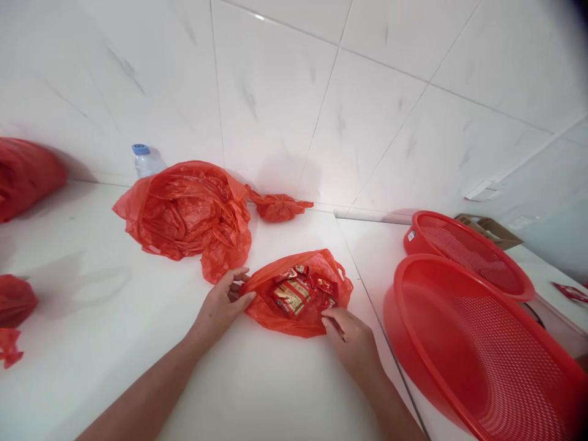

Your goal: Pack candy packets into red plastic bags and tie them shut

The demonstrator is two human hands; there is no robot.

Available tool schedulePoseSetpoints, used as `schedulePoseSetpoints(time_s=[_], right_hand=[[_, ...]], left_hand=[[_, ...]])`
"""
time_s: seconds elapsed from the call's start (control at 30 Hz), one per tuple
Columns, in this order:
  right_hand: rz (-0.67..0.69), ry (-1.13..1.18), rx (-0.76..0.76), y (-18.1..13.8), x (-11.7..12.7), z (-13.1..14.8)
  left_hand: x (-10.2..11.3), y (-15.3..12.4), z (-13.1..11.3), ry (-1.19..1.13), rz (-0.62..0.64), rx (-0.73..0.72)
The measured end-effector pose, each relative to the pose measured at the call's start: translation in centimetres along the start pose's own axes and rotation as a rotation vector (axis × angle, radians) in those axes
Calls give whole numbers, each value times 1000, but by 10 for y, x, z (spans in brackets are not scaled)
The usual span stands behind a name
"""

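Observation:
A thin red plastic bag (266, 317) lies on the white table with its mouth spread wide. Inside it are several small red-and-gold snack packets (293, 296). At the bag's left end, my left hand (226, 298) pinches the rim between thumb and fingers. My right hand (351, 337) is closed on the front right part of the rim, its fingertips partly hidden by the plastic. Just behind sits a larger crumpled red bag (184, 211), its mouth facing up.
Two red plastic baskets (463, 343) stand on the right. A small knotted red bag (279, 208) rests near the tiled wall, and a blue-capped bottle (143, 160) is behind the large bag. More red bags (27, 174) lie at the left edge. A cardboard box (489, 229) is at far right.

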State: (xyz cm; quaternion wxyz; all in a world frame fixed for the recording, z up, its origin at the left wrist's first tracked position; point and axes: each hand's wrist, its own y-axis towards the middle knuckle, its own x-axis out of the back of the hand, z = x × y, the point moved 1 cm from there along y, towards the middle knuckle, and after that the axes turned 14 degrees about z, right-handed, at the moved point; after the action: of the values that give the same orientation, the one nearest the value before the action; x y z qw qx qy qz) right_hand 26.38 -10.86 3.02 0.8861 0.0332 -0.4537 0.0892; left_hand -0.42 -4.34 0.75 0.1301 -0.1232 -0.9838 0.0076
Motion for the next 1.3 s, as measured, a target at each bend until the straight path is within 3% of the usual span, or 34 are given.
schedulePoseSetpoints(time_s=[0.27,0.4,0.67,0.9,1.03,1.3], right_hand=[[-148,82,-84,-5,-8,-16],[-163,-32,-176,0,-11,-16],[-188,-75,-210,7,-15,-20],[-391,277,-146,0,-18,-13],[-420,469,-137,-3,-19,-7],[-381,529,-207,-1,-16,-5]], left_hand=[[1,1,-4,99,-3,45],[1,1,-5,99,11,56],[0,0,-7,146,-3,87],[1,0,-3,149,10,70],[1,1,-1,150,8,66],[1,0,-2,150,16,46]])
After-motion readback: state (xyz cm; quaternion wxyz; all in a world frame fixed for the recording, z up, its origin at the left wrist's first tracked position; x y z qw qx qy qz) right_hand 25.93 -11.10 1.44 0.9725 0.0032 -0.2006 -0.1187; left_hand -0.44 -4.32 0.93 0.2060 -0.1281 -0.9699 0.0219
